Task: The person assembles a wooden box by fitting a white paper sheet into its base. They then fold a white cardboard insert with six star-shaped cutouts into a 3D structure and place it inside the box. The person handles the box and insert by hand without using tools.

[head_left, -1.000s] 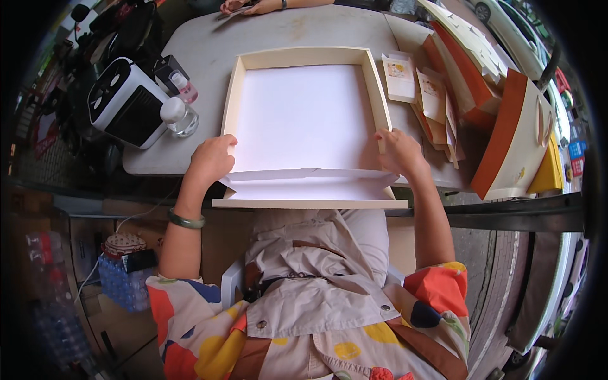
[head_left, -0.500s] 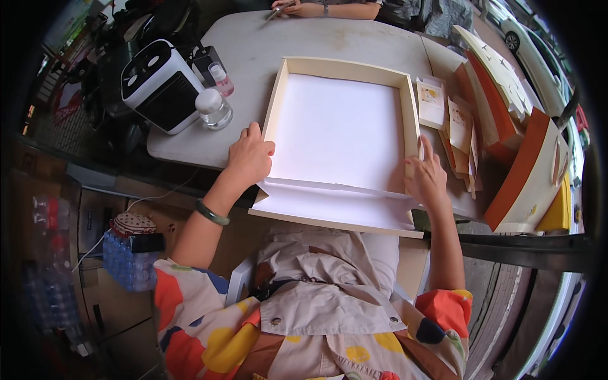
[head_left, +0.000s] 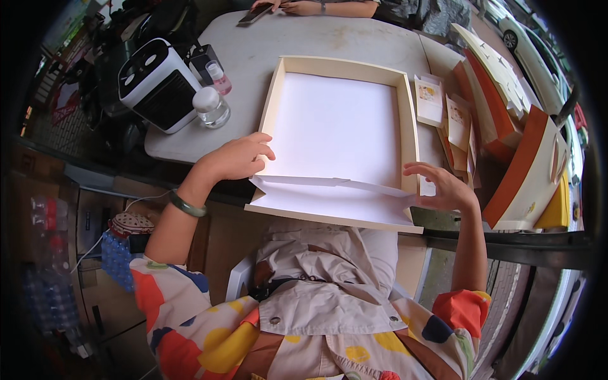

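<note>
Tray (head_left: pixel 342 130), cream card, overhanging near edge of table (head_left: pixel 256 50) | your left hand (head_left: pixel 240 157) at left wall, grip unclear; right hand (head_left: pixel 443 187) loosely spread at right wall | likely light, stiffish, dentable: hold both side walls

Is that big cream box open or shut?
Open: nothing covers the box, so its white bottom shows in full view, with the left, right and far walls standing around it.

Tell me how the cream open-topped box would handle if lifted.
The cream box is probably light for its size, since its walls appear to be thin board. Those raised walls should keep it fairly stiff, but the front flap, angled outward, may swing or sag unless supported.
</note>
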A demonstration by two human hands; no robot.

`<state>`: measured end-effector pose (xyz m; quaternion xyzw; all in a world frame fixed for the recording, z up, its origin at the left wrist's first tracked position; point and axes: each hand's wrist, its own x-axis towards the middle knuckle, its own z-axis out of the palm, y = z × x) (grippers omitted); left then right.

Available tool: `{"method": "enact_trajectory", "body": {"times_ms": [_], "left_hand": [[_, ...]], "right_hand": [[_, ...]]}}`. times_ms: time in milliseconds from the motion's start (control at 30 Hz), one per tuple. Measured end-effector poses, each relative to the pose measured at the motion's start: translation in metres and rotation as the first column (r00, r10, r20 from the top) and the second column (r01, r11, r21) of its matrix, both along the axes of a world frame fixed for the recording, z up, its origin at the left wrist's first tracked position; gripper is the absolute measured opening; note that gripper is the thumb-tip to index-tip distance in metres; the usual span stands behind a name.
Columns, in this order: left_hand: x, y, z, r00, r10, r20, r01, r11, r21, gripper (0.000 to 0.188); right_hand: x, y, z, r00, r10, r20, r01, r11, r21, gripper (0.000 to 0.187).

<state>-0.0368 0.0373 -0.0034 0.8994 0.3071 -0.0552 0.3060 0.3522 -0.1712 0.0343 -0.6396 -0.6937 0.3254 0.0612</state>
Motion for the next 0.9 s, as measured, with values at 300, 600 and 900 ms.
{"method": "enact_trajectory", "body": {"times_ms": [300,600,900], "left_hand": [[-0.006,-0.024,0.007,0.949,-0.155,-0.274,0.185,0.979,0.087,0.053],[-0.004,-0.032,-0.005,0.99,-0.099,-0.097,0.135,0.855,0.5,0.023],[-0.003,-0.024,-0.017,0.984,-0.132,-0.117,0.17,0.888,0.427,0.026]], "right_hand": [[-0.024,-0.009,-0.033,0.964,0.134,0.232,-0.157,0.984,0.083,0.059],[-0.015,-0.01,-0.041,0.892,0.03,0.452,-0.14,0.967,0.213,0.043],[-0.013,-0.012,-0.048,0.886,0.01,0.463,-0.133,0.963,0.233,0.04]]}}
